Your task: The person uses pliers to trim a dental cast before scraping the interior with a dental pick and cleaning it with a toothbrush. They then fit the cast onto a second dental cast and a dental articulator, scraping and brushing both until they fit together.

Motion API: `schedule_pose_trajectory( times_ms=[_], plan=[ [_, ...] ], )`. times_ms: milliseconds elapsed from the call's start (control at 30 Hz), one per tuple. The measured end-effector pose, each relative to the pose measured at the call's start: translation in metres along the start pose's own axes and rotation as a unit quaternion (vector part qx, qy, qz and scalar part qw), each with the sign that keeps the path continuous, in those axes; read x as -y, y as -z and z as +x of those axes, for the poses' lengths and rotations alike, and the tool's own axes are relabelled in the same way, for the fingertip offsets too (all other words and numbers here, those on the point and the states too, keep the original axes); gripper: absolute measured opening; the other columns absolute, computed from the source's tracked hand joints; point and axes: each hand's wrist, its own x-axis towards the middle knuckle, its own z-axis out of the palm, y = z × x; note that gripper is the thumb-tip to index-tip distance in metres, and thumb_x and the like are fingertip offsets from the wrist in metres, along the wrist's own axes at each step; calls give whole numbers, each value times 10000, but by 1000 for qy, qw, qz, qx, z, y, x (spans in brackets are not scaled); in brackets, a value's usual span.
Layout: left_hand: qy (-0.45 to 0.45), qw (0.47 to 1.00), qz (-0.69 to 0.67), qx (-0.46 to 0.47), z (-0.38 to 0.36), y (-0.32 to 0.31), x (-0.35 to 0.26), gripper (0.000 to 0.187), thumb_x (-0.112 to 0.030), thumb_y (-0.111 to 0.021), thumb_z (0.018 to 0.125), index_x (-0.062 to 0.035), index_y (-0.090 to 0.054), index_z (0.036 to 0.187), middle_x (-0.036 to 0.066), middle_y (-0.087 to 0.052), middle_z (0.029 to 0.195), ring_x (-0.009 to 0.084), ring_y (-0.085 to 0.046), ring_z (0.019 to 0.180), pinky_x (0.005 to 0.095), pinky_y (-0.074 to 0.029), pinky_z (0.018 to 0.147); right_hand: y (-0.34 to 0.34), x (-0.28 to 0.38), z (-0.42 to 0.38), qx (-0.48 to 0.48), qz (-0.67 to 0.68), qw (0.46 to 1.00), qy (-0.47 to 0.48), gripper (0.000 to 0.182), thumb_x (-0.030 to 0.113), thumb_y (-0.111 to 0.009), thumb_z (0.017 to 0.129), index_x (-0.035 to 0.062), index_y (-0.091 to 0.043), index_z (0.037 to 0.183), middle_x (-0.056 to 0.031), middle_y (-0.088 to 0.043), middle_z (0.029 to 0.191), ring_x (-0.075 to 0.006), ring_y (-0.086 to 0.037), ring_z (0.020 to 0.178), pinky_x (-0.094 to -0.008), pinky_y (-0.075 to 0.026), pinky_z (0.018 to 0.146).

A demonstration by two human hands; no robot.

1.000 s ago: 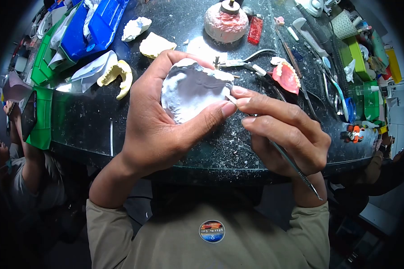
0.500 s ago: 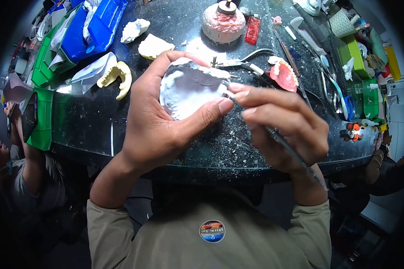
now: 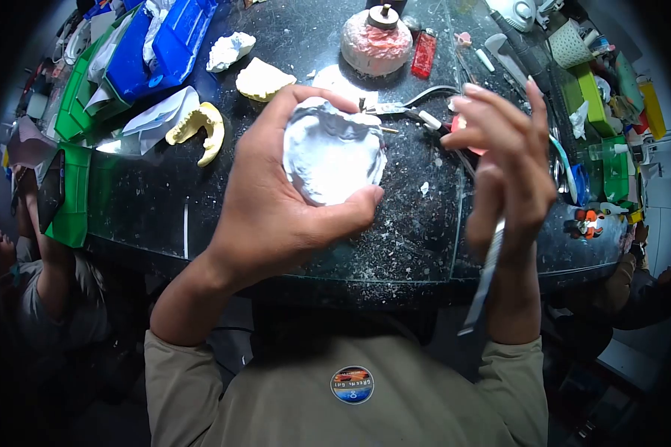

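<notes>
My left hand (image 3: 265, 190) is wrapped round the rim of a white plaster dental cast (image 3: 332, 153), its hollow inner face turned up to me. A thin metal hand tool (image 3: 488, 272) hangs down from my right hand (image 3: 508, 160), gripped low in the palm; motion blurs the hand, and several of its fingers are spread. That hand is to the right of the cast, apart from it. Behind my right fingers a pink denture base (image 3: 458, 125) is mostly hidden. Just beyond the cast are pliers (image 3: 391, 109).
Yellow plaster casts (image 3: 264, 80) and a U-shaped yellow model (image 3: 215, 134) lie on the dark bench, left. A burner-like round pot (image 3: 376, 48) and red block (image 3: 423, 54) stand behind. Blue and green bins (image 3: 71, 186) flank the left. Another person's arm (image 3: 48, 231) shows far left.
My right hand has pulled away from the cast to the right and upward, its tool swinging to point down. The cast has tilted slightly more toward me in my left hand.
</notes>
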Motion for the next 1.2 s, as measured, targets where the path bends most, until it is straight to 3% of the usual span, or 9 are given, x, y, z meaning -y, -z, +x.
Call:
schedule_pose_trajectory(
  times_ms=[100,167,267,367,533,667,767,900,1200],
  plan=[
    [27,997,-70,2,2,1,-7,593,-21,-737,676,13,-458,1198,156,-664,1029,186,-650,975,300,-511,886,2,-6,3,-94,190,971,-115,349,231,-406,994,-35,-566,1154,-158,-667,1037,-238,-629,1062,-457,-408,1017],
    [58,993,-101,9,3,1,-10,614,-62,-752,671,22,-456,1203,169,-664,1036,196,-650,984,311,-507,899,2,2,3,-111,338,921,-159,558,454,-325,1020,-40,-576,1090,-180,-634,1073,-220,-630,1009,-371,-475,923],
    [69,990,-122,13,2,1,-9,629,-57,-760,667,21,-454,1211,177,-663,1044,200,-650,990,311,-505,902,12,5,-3,-34,398,897,-188,625,511,-265,1014,-39,-562,1040,-199,-605,1033,-230,-657,863,-339,-522,815],
    [77,988,-133,14,2,1,-8,651,-59,-775,661,20,-451,1220,184,-662,1052,203,-649,994,311,-503,904,13,3,0,-8,345,927,-144,503,410,-344,1022,-42,-564,1005,-208,-595,1026,-236,-675,773,-341,-551,758],
    [77,984,-160,4,2,0,-6,665,-41,-777,656,17,-444,1229,191,-659,1058,200,-650,989,292,-522,853,5,11,2,-44,360,921,-145,164,85,-509,960,-60,-572,1002,-232,-586,1090,-273,-680,874,-370,-564,802],
    [62,989,-134,-5,2,0,-10,600,-191,-724,746,18,-443,1233,221,-650,1069,206,-660,967,240,-555,655,10,10,3,-35,353,922,-159,196,38,-435,942,-65,-571,1039,-247,-606,1078,-305,-649,994,-406,-528,873],
    [118,959,-256,-40,4,2,-12,571,-378,-537,878,25,-433,1269,270,-628,1107,225,-671,934,230,-538,527,6,5,4,-23,321,938,-132,265,46,-379,922,-69,-575,1058,-237,-636,1041,-311,-624,1031,-428,-481,932],
    [148,918,-364,-57,5,7,-6,587,-426,-311,973,35,-429,1316,319,-583,1180,243,-675,903,248,-545,539,3,4,1,12,280,954,-101,285,47,-368,913,-68,-590,1051,-207,-656,1027,-296,-620,1001,-416,-474,931],
    [67,952,-275,-112,5,7,-1,605,-478,-197,1012,1,-470,1261,262,-606,1160,187,-657,805,258,-520,568,-2,4,2,-31,310,942,-125,286,-11,-366,913,-46,-618,1044,-173,-649,953,-196,-662,817,-308,-545,740]
  ],
)
